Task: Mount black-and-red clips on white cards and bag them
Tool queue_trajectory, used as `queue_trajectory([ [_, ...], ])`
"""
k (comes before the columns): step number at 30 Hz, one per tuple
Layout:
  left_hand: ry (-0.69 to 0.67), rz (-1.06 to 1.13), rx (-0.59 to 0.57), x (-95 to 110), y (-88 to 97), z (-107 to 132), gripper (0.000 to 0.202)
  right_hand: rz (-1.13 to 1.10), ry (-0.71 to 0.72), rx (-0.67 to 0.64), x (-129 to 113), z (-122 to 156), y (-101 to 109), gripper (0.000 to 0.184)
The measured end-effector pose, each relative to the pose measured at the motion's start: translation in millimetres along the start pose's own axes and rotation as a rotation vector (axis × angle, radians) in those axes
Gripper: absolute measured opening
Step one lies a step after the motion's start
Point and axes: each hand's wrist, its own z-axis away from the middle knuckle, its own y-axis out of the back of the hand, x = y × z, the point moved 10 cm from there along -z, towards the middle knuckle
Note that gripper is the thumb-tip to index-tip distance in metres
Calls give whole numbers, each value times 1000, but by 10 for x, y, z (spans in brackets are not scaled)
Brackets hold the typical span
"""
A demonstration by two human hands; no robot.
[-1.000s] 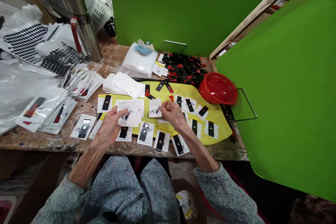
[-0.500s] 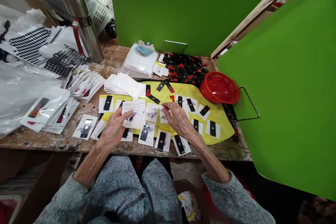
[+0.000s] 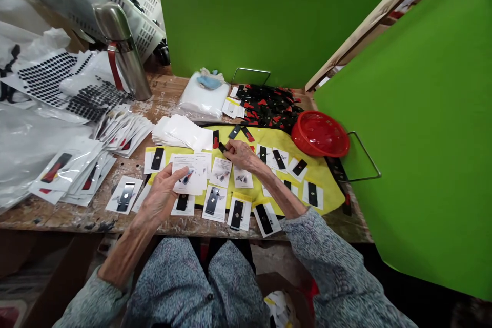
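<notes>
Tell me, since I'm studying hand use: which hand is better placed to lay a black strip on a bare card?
Probably the right hand: its fingertips are at a black strip, close to two bare cards. The left hand is occupied, holding printed cards.

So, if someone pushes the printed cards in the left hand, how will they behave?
The printed cards look thin, so probably light. Their flat faces extend past the left hand without visible sagging, suggesting some stiffness. Their edges look unevenly stacked, so they may slide apart.
</notes>
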Motion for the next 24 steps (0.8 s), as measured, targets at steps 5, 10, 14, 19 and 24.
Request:
queue_trajectory([
  [5, 6, 20, -14, -38, -21, -48, 33, 72, -62, 222, 46, -7, 397, 14],
  [10, -5, 20, -18, -74, -45, -77, 34, 153, 16, 213, -154, -44, 240, 13],
  [14, -21, 0, -53, -100, -62, -85, 32, 190, 3, 223, -281, -104, -10, 15],
  [19, -23, -6, -23, -110, -11, -89, 36, 195, -65, 249, -359, -135, -69, 32],
  [24, -26, 1, -49, -118, -44, -95, 36, 35, -229, 157, -253, -153, -70, 32],
])
